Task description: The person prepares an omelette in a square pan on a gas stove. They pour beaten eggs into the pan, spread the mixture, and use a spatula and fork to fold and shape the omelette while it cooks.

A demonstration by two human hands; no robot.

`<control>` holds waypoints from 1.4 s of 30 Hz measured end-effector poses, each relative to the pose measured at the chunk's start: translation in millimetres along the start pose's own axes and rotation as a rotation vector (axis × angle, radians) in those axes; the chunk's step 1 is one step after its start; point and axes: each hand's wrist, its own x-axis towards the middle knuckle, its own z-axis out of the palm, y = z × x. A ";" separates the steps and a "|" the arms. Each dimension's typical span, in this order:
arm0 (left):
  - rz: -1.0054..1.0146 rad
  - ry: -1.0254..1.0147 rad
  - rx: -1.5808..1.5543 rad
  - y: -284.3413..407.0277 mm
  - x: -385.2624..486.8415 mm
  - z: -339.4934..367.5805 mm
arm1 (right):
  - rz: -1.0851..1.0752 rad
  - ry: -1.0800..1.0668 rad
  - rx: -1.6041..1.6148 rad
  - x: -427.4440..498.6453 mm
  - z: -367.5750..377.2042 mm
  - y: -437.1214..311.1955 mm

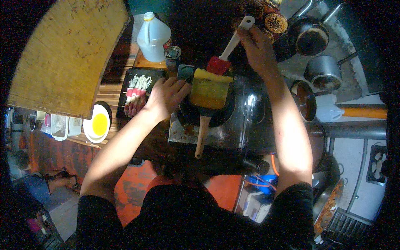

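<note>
A square pan with a wooden handle (203, 134) sits over the stove, its handle towards me. In it lies a yellow egg sheet (208, 93), with a thick fold or roll (213, 76) along its far edge. My right hand (256, 47) grips the white handle of a silicone spatula (231, 45); its red head rests against the far edge of the egg. My left hand (168, 95) is beside the pan's left edge, palm down with fingers stretched out and apart. Whether its fingertips touch the pan is hard to tell.
Left of the stove are a black tray (157, 73) of enoki skewers (137, 93), a white bowl of yellow liquid (100, 125), a plastic jug (153, 37) and a tin can (172, 56). Saucepans (323, 72) stand at right. A large board (67, 59) overhangs the left.
</note>
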 end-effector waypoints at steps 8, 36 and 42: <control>0.014 0.030 -0.035 1.7 -10.7 -4.5 | 0.010 0.075 -0.061 -32.6 -10.6 -23.0; -0.156 -0.046 -0.219 -4.1 -1.8 -36.7 | 0.389 0.311 0.017 -71.6 -12.6 -11.6; -0.206 0.030 -0.320 -4.3 -7.8 -42.6 | 0.431 0.044 0.054 -156.0 -42.7 -67.4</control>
